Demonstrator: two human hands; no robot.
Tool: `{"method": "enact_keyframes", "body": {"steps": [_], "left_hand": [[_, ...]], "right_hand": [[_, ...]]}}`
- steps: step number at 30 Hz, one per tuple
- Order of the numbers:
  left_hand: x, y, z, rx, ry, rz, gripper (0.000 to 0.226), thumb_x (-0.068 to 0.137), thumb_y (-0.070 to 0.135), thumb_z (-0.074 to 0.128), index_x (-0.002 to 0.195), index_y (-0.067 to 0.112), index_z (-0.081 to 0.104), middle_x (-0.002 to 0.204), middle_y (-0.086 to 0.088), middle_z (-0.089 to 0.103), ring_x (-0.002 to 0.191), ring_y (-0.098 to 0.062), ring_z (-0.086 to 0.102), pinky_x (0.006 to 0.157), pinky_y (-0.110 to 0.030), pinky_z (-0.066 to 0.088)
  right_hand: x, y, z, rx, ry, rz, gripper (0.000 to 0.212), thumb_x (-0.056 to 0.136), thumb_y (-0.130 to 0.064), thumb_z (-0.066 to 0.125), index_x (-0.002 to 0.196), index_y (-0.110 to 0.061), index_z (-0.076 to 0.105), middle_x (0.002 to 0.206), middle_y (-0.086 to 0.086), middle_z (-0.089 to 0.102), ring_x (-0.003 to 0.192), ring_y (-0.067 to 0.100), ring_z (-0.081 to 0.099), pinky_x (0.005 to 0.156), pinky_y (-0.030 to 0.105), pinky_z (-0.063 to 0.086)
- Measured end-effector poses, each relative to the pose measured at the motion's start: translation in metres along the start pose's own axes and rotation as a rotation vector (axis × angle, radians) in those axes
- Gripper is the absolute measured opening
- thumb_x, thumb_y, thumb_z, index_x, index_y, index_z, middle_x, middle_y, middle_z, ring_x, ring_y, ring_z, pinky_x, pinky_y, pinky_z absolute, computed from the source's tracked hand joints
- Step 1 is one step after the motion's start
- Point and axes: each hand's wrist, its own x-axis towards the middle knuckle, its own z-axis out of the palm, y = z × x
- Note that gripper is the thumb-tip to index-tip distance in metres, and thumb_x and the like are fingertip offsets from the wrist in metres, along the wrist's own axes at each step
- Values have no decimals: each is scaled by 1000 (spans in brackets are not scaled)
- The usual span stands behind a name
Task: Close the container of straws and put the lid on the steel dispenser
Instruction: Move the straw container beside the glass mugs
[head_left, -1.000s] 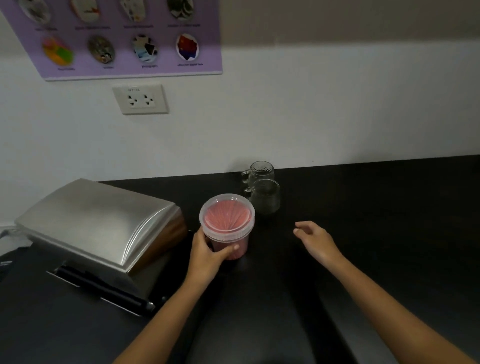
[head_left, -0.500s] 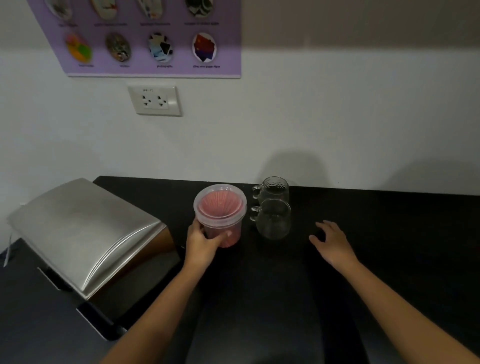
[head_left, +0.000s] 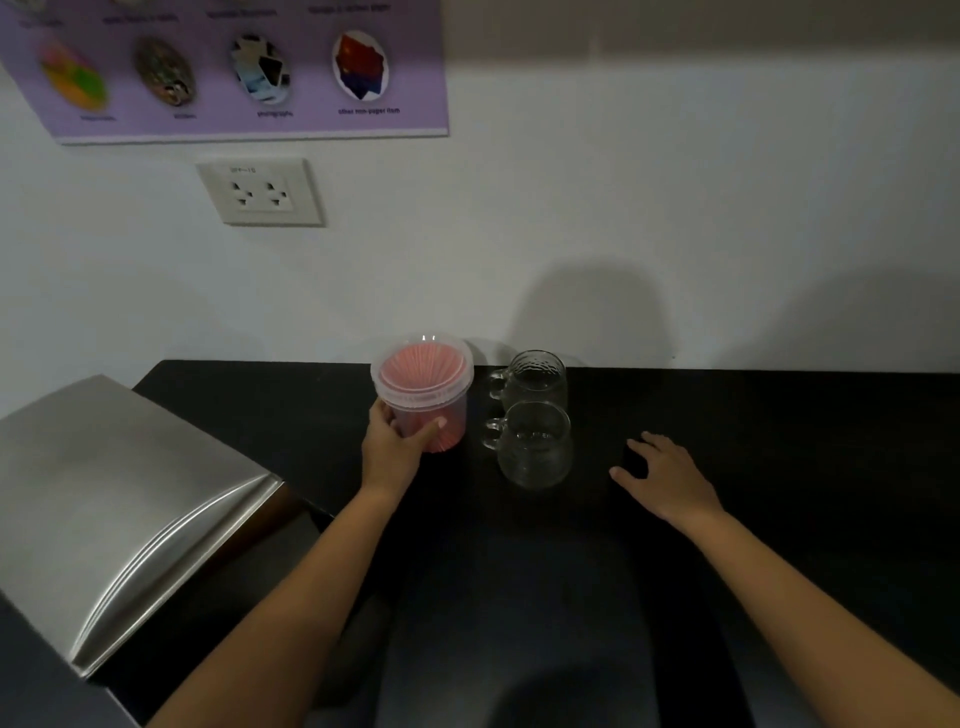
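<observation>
Steel dispenser (head_left: 119, 509) is noted near left of the upright straw container (head_left: 423, 395) (lidded), gripped by the left hand (head_left: 395, 447); right hand (head_left: 665, 475) lies open, farther off.

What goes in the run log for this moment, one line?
left hand: gripping straw container, lid on | right hand: open, empty, over counter | steel dispenser: untouched | two glass mugs beside container
</observation>
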Motion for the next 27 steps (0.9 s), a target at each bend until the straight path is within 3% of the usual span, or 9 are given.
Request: {"method": "enact_keyframes", "body": {"steps": [6,16,27], "left_hand": [[15,4,0,15,-24,15,73,73,15,74,133,9,34,133,-9,51,105,-13,50,82,-23,43],[17,4,-1,-18,19,43,72,69,10,76,129,7,36,124,-7,52,111,-21,53,87,-30,45],[13,10,-2,-9,-21,14,72,71,7,74,131,6,34,131,-14,51,117,-27,52,99,-40,45]], "right_hand": [[-2,-1,-1,5,2,-3,62,86,-44,52,139,-19,32,153,4,21,141,26,14,113,45,20],[-1,0,-1,3,-1,-1,63,85,-45,52,139,-19,32,153,4,21,141,26,14,113,46,20],[-3,-1,-3,5,-4,-3,63,85,-43,53,139,-18,32,153,4,21,141,26,15,113,45,20]]}}
